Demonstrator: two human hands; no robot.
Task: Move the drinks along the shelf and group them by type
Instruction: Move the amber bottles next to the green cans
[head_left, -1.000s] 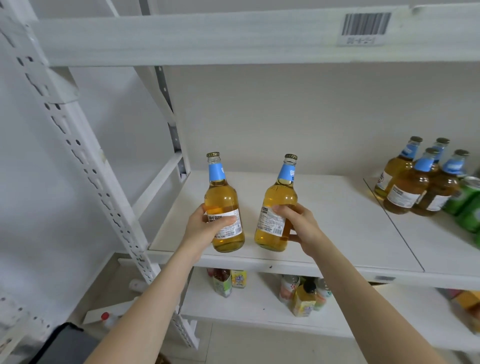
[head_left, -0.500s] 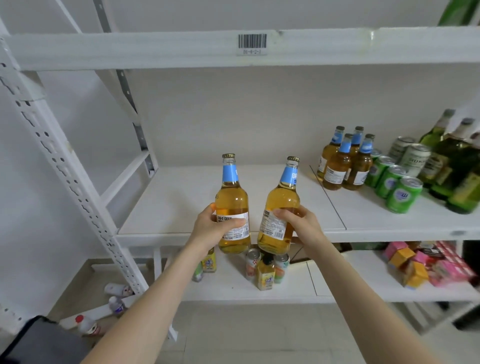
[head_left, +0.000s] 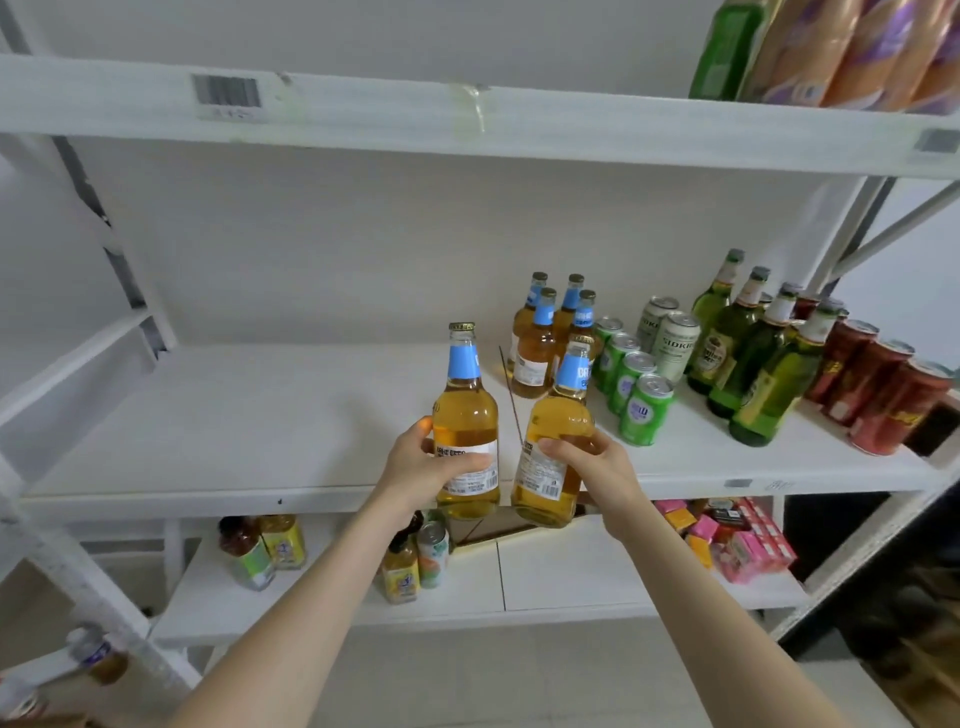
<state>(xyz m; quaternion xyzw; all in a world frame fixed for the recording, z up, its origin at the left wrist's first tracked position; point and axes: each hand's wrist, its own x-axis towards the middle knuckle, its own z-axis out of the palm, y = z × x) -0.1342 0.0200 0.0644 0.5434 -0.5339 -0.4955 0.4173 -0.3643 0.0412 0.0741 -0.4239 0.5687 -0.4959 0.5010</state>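
My left hand (head_left: 423, 470) grips an amber bottle with a blue neck label (head_left: 465, 415), held upright in front of the white middle shelf (head_left: 234, 415). My right hand (head_left: 592, 465) grips a second bottle of the same kind (head_left: 558, 431), tilted slightly right. Both bottles hang off the shelf's front edge. Just behind them, several matching blue-label bottles (head_left: 545, 338) stand grouped on the shelf. To their right stand green cans (head_left: 631, 395), grey cans (head_left: 672, 335), green glass bottles (head_left: 753, 358) and red cans (head_left: 883, 395).
The shelf's left half is bare. The lower shelf (head_left: 571, 577) holds small juice bottles (head_left: 410, 561) and pink boxes (head_left: 737, 540). The top shelf (head_left: 467, 111) carries a green bottle and orange packs (head_left: 831, 47) at right. A perforated white upright (head_left: 67, 561) stands at left.
I have carried both bottles rightward along the shelf. The view has panned right, so the grouped blue-label bottles now sit right behind the two I hold.
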